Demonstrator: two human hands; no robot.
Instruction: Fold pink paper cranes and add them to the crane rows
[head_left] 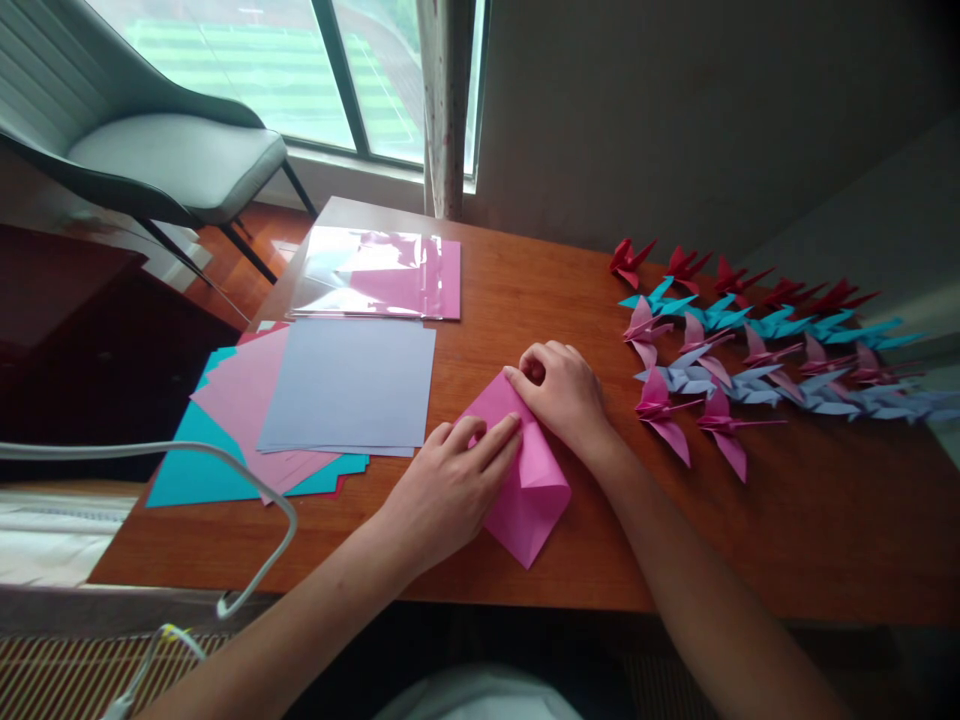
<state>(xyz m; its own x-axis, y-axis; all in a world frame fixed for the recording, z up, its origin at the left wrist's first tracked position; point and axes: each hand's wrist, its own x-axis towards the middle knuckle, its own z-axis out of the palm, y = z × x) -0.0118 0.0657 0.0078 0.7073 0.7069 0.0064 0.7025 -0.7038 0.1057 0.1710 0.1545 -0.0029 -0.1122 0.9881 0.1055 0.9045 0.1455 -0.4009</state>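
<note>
A pink sheet of origami paper (531, 530), partly folded, lies on the table in front of me with one flap curling up along its right side. My left hand (459, 480) presses on its left part, index and middle fingers together on the fold and the thumb hidden. At the far corner, my right hand (562, 385) has its fingers curled and its thumb on the paper's edge. To the right stand two folded cranes in the same pink, a nearer crane (723, 430) and another crane (660, 410) beside it.
Rows of red cranes (731, 280), blue cranes (724, 315) and pale cranes (750, 385) line the table's right side. At left lie pale lilac sheets (352, 385), turquoise sheets (199, 455) and a clear packet (375, 275) of pink paper. A white cable (289, 530) crosses the left edge.
</note>
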